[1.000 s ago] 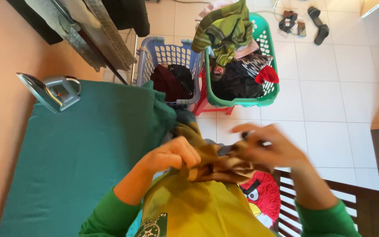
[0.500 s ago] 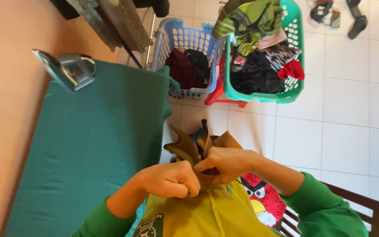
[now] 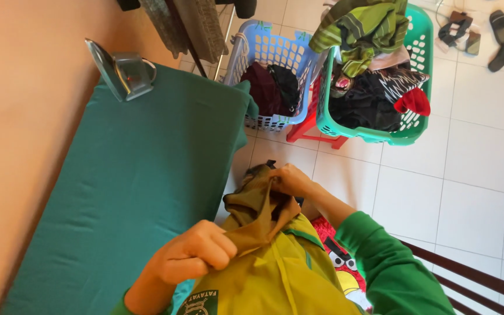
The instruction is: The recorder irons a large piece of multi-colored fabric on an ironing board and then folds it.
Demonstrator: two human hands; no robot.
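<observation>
Up close, left hand (image 3: 196, 254) and right hand (image 3: 290, 179) each clenching brown garment (image 3: 258, 207), stretched diagonally between them

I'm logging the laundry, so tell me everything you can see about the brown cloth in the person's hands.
The brown cloth is a small olive-brown garment of soft, thin-looking fabric, crumpled and folded. It hangs in the air in front of the person's yellow-green top, beside the edge of the green ironing board. The left hand pinches its lower corner, and the right hand grips its upper edge. What kind of garment it is cannot be told.
</observation>
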